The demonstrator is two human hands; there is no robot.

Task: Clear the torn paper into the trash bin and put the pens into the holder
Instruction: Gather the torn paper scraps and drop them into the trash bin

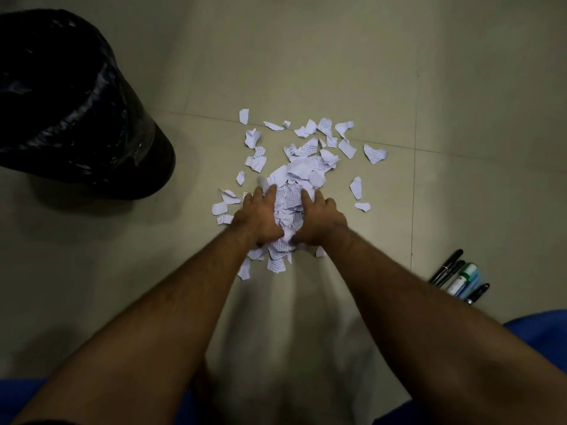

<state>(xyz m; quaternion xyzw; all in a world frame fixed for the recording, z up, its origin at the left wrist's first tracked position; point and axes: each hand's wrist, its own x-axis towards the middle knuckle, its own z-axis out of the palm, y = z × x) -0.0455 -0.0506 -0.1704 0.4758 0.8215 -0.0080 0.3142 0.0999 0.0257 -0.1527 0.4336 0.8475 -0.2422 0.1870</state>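
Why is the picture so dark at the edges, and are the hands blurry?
Head view: light falls mostly mid-floor, so the paper glows while corners and the bin go dark; the arms cast soft shadows; the left hand and right hand look slightly smeared; the wide lens bends the tile lines.

Glossy plastic bin liner [76, 96]; matt paper scraps [306, 167].
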